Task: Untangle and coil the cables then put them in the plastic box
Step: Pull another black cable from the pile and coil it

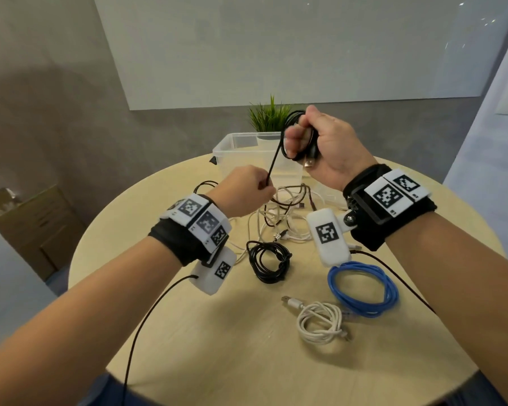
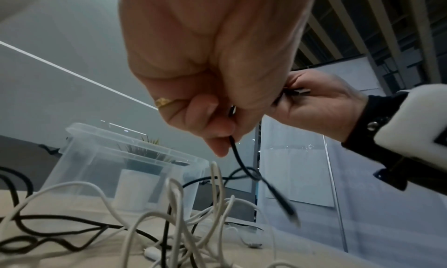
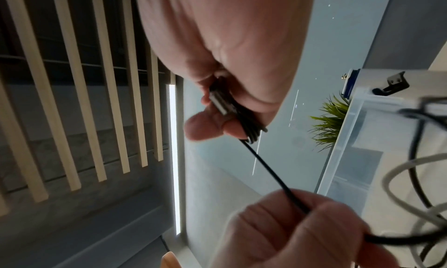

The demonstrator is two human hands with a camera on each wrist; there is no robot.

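My right hand (image 1: 311, 139) is raised over the table and grips a small coil of black cable (image 1: 288, 133) with its USB plug (image 1: 309, 163) sticking out below the fist; the plug (image 3: 219, 104) also shows in the right wrist view. A taut strand (image 1: 273, 162) of the same cable runs down to my left hand (image 1: 251, 187), which pinches it (image 2: 233, 144). Below the left hand the cable trails into a tangle of white and dark cables (image 1: 279, 212). The clear plastic box (image 1: 241, 153) stands behind the hands with nothing visible inside.
Three coiled cables lie on the round wooden table (image 1: 188, 332): black (image 1: 269, 260), blue (image 1: 362, 288), white (image 1: 320, 320). A potted green plant (image 1: 269, 117) stands behind the box. A cardboard box (image 1: 33, 227) sits on the floor at left. Wrist-camera wires hang below both forearms.
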